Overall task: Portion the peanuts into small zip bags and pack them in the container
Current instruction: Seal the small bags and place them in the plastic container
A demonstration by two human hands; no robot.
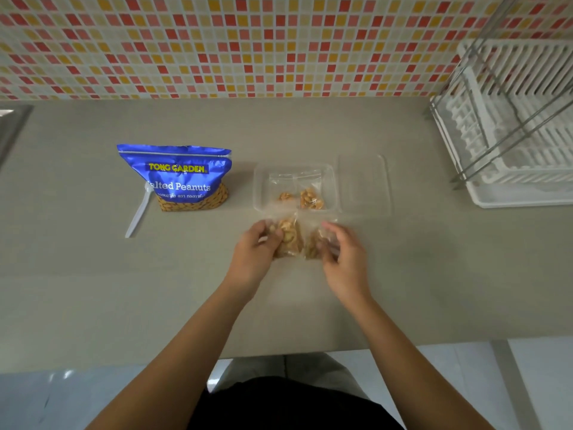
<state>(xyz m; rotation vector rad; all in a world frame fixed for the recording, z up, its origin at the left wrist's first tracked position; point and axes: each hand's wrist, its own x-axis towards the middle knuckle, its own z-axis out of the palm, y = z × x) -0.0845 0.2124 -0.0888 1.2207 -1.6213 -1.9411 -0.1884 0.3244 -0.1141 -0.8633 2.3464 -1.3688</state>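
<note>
L grip (257,252), R grip (344,256) pinch peanut bags (293,240).

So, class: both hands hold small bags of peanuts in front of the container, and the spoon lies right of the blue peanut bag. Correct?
No. The head view shows the spoon left of the blue peanut bag. The left hand and right hand do hold small bags in front of the container.

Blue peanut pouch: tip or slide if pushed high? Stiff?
The blue peanut pouch stands upright, bulging low and flat at the top, so a high push probably tips it. Its creased film likely flexes rather than holds shape. The glossy surface may be slippery.
</note>
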